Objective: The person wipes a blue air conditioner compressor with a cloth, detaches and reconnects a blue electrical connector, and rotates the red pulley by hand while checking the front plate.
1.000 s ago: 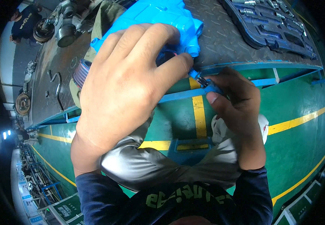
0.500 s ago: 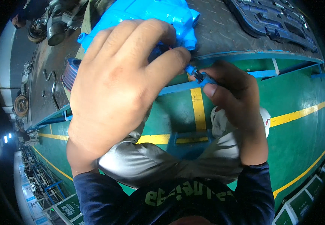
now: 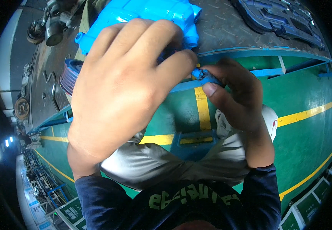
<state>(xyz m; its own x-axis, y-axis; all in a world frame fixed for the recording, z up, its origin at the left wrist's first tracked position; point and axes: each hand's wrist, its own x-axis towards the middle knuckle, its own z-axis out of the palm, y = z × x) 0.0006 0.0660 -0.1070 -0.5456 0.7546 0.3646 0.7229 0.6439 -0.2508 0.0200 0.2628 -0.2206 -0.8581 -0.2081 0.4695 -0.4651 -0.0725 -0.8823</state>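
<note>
My left hand [image 3: 116, 84] is in front of the blue casting, its fingers curled and its thumb bent inward. What its fingertips grip is hidden behind the hand. By the thumb tip a short blue end piece [image 3: 196, 71] sticks out. My right hand [image 3: 237, 90] pinches a small blue part with a dark middle [image 3: 209, 78] between thumb and fingers. The two blue pieces meet end to end in the gap between my hands; their exact kind I cannot tell. Behind my left hand a large bright-blue painted casting [image 3: 135, 11] rests on the metal bench.
The dark checker-plate bench [image 3: 219, 30] has a blue front edge. On it lie an open dark tool case [image 3: 277, 21] at the right, a coil of dark hose or cable [image 3: 69, 76] and a bent metal rod [image 3: 54, 92] at the left. Below is a green floor [image 3: 304, 145] with yellow lines.
The small blue part in my right hand has turned slightly and come closer to the blue end by my left thumb; the dark gap between them looks smaller. Both hands have shifted slightly.
</note>
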